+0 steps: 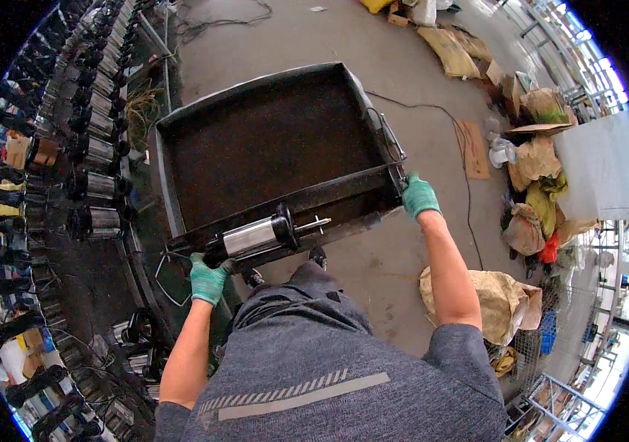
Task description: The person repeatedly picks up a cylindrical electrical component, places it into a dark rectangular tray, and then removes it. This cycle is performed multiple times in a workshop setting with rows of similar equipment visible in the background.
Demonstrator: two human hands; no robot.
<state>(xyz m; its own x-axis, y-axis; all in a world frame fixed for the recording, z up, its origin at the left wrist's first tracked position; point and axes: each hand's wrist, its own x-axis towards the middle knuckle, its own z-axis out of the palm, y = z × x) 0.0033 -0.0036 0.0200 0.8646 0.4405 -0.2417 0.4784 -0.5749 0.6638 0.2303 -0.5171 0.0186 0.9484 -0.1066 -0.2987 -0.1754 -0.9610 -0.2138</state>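
While the head view is looking down, a dark, open-topped rectangular metal bin [270, 140] is filling the upper centre of the frame, with a silver metal cylinder with black ends [250, 238] lying along its lower edge. The green-gloved left hand [209, 280] is meeting that edge toward its left end, the green-gloved right hand [420, 195] its right corner; whether the fingers are curling underneath, I cannot tell. The bin is probably handling heavy and stiff, both corners offering sound holds.
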